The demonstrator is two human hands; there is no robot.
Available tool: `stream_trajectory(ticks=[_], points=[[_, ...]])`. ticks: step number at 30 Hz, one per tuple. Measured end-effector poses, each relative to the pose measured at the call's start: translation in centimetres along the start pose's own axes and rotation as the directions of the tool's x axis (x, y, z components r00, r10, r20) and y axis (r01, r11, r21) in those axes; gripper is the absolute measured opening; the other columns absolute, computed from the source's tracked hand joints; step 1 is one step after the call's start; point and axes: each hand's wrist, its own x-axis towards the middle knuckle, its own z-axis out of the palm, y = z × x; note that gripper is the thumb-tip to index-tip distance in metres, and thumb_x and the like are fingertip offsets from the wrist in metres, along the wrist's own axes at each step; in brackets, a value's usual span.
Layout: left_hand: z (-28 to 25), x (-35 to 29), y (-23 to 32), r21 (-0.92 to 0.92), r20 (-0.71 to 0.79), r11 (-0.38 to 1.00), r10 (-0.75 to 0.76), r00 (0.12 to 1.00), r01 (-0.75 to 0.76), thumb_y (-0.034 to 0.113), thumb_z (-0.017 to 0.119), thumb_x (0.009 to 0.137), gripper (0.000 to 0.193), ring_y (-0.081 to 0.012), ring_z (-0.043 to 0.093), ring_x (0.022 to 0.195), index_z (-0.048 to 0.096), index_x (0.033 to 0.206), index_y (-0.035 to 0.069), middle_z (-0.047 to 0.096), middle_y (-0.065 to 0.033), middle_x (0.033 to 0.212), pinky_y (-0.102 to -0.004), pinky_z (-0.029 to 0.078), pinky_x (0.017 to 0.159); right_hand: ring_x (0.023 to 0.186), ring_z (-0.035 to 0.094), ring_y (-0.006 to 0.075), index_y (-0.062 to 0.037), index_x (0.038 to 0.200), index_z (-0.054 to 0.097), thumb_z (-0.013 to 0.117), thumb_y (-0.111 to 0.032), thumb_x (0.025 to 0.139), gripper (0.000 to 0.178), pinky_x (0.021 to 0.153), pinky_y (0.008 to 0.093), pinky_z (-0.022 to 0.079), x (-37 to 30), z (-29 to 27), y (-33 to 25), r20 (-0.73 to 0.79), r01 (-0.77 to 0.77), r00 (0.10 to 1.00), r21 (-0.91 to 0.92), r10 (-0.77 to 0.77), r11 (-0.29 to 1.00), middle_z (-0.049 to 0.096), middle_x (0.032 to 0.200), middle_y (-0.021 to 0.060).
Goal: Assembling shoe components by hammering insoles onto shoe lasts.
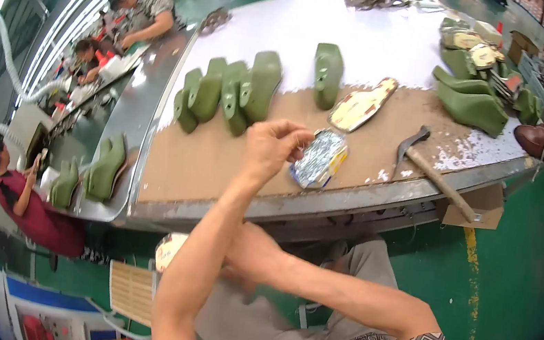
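My left hand (277,144) reaches over the table's near edge, thumb and fingers pinched together. What the pinch holds, if anything, is too small to make out. Right beside those fingertips lies an open packet of small silvery nails or tacks (319,157). My right hand (250,254) is low over my lap, its fingers hidden behind my left forearm. A cream-coloured shoe sole piece (169,251) pokes out left of that forearm; whether my right hand holds it is hidden. Behind the packet lies a cream insole with a dark rim (362,104). A hammer (440,183) rests to the right, handle over the edge.
Several green shoe lasts (259,88) stand on the brown board, another (327,77) apart from them. More lasts (465,103) pile up at right by a brown shoe (535,141). Lasts (105,167) also stand on the left metal bench. People work at left; a person in maroon (37,210) stands nearby.
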Motion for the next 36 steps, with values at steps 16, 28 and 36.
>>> stream_trajectory(ticks=[16, 28, 36], points=[[-7.0, -19.5, -4.1, -0.209, -0.33, 0.977, -0.101, 0.939, 0.032, 0.003, 0.067, 0.087, 0.009, -0.0178, 0.06, 0.109, 0.068, 0.095, 0.0, 0.071, -0.008, 0.097, -0.0309, 0.05, 0.086, 0.113, 0.053, 0.0348, -0.0039, 0.124, 0.053, 0.072, -0.019, 0.08, 0.051, 0.096, 0.0434, 0.043, -12.2, -12.6, 5.5, -0.465, -0.427, 0.857, -0.402, 0.22, 0.81, 0.057, 0.12, 0.0163], [-5.6, -17.7, -3.5, 0.489, -0.263, 0.871, 0.186, 0.947, -0.035, 0.019, 0.072, 0.079, 0.008, -0.0238, 0.056, 0.109, 0.074, 0.083, 0.013, 0.072, 0.0016, 0.098, -0.0374, 0.04, 0.092, 0.093, 0.059, 0.0378, -0.0096, 0.139, 0.043, 0.045, -0.001, 0.095, 0.045, 0.082, 0.0413, 0.047, -24.0, -19.3, 8.2, -0.427, -0.707, 0.703, -0.338, 0.569, 0.621, 0.06, 0.105, 0.0199], [-6.1, -18.6, -4.6, 0.576, -0.304, 0.816, 0.267, 0.914, -0.046, 0.018, 0.075, 0.073, 0.008, -0.0223, 0.059, 0.098, 0.076, 0.082, 0.016, 0.072, 0.0024, 0.094, -0.0362, 0.045, 0.083, 0.106, 0.064, 0.0287, -0.005, 0.134, 0.047, 0.051, 0.003, 0.092, 0.042, 0.089, 0.0317, 0.049, -12.8, -16.2, -4.2, -0.15, -0.312, 0.93, 0.165, 0.336, 0.936, 0.063, 0.118, 0.0186]])
